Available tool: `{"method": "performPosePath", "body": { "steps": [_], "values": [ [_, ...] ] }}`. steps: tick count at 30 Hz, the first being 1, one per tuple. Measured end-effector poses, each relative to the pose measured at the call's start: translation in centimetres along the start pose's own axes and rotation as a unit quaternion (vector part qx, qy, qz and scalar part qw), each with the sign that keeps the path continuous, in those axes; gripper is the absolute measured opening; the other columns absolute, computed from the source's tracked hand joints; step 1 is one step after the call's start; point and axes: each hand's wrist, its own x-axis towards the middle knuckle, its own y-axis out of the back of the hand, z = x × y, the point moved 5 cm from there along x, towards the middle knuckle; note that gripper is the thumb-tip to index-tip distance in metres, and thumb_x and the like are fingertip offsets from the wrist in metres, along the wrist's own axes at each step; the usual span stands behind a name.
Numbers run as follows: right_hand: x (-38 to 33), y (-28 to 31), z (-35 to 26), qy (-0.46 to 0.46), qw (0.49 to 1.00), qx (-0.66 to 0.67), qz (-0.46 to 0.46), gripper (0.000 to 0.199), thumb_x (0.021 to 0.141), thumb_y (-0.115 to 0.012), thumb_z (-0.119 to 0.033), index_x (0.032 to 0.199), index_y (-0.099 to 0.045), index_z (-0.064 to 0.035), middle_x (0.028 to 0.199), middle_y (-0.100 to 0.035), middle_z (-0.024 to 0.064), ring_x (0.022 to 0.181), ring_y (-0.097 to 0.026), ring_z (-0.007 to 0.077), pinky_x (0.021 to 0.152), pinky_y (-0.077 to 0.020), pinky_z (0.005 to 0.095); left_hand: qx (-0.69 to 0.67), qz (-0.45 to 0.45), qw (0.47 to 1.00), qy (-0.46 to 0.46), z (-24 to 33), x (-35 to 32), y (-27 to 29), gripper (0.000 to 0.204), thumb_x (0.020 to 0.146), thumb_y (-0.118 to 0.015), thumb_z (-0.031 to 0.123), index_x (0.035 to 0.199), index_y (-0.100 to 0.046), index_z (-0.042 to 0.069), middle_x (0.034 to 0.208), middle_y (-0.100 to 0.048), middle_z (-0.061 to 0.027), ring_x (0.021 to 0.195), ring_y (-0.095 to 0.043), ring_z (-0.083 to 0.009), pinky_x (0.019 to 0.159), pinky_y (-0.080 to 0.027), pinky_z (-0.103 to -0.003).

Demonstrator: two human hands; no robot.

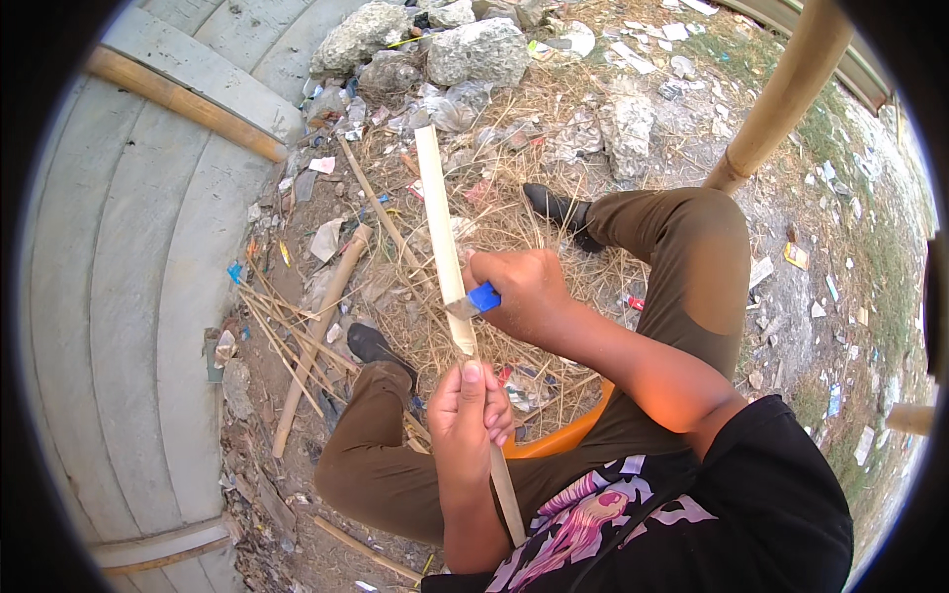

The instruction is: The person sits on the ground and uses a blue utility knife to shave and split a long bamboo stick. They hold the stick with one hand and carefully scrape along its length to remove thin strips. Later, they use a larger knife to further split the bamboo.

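A long pale bamboo strip (pixel 436 212) slants up and away from my lap, its lower end resting against my shirt. My left hand (pixel 468 407) is closed around its lower part, thumb on top. In my right hand (pixel 524 293) is a utility knife (pixel 482 297) with a blue handle; most of the handle is hidden inside the fist. The blade lies across the strip, a little beyond my left hand. Just on the near side of the blade, the strip's surface looks roughened.
Thin sticks (pixel 297 341) and a thicker bamboo pole (pixel 321 341) lie left of my feet. A grey plank wall (pixel 129 296) stands at the left. Rocks (pixel 479 51) and litter are ahead. An upright bamboo post (pixel 781 99) rises at the right, beyond my knee.
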Motion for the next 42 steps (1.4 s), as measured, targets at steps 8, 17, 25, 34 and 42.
{"method": "performPosePath", "body": {
  "steps": [8, 17, 25, 34, 42],
  "values": [
    [-0.4, -1.3, -1.0, 0.069, 0.997, 0.006, 0.025, 0.025, 0.089, -0.064, -0.002, 0.067, -0.054, -0.0094, 0.054, -0.053, 0.0069, 0.045, -0.058, 0.0262, 0.04, -0.0412, 0.0385, 0.051, 0.045, 0.998, -0.004, 0.5, -0.4, 0.7, 0.032, 0.109, -0.047, 0.032, 0.088, -0.047, 0.008, 0.058, -0.036, 0.0032, 0.045, -0.033, -0.0037, 0.042, -0.029, -0.019],
    [-0.1, -1.1, -0.5, 0.06, 0.997, -0.047, 0.028, 0.027, 0.09, -0.061, -0.001, 0.067, -0.054, -0.0105, 0.053, -0.052, 0.0064, 0.046, -0.057, 0.0269, 0.042, -0.0411, 0.0385, 0.008, 0.008, 1.0, 0.009, 0.3, -0.1, 0.6, 0.034, 0.109, -0.044, 0.033, 0.088, -0.049, 0.007, 0.059, -0.037, 0.0031, 0.047, -0.032, -0.0045, 0.044, -0.029, -0.021],
    [4.3, 1.3, 5.2, -0.222, 0.965, -0.137, 0.038, 0.013, 0.082, -0.067, -0.016, 0.074, -0.065, -0.0057, 0.066, -0.065, 0.0155, 0.063, -0.066, 0.0376, 0.06, -0.0518, 0.0487, 0.004, -0.024, 0.998, 0.062, -1.4, -0.5, -1.5, 0.032, 0.11, -0.044, 0.031, 0.089, -0.049, 0.007, 0.06, -0.038, 0.0044, 0.049, -0.034, -0.0032, 0.044, -0.03, -0.02],
    [1.7, -0.2, 3.6, -0.107, 0.993, -0.054, 0.016, 0.016, 0.079, -0.072, -0.02, 0.071, -0.063, -0.0085, 0.061, -0.062, 0.0127, 0.055, -0.063, 0.0351, 0.052, -0.0493, 0.0441, 0.107, 0.034, 0.994, 0.001, -0.5, 0.0, -0.6, 0.03, 0.109, -0.045, 0.03, 0.09, -0.051, 0.007, 0.062, -0.041, 0.0041, 0.05, -0.037, -0.0027, 0.045, -0.031, -0.019],
    [-2.1, -4.4, 0.0, 0.033, 0.99, -0.091, -0.102, 0.015, 0.077, -0.072, -0.016, 0.072, -0.059, -0.0111, 0.061, -0.063, 0.0062, 0.052, -0.064, 0.026, 0.044, -0.0476, 0.0375, 0.449, 0.142, 0.865, -0.169, 0.6, 0.7, 2.3, 0.026, 0.107, -0.046, 0.022, 0.093, -0.052, 0.001, 0.065, -0.052, -0.0092, 0.056, -0.05, -0.022, 0.051, -0.039, -0.038]
  ]
}}
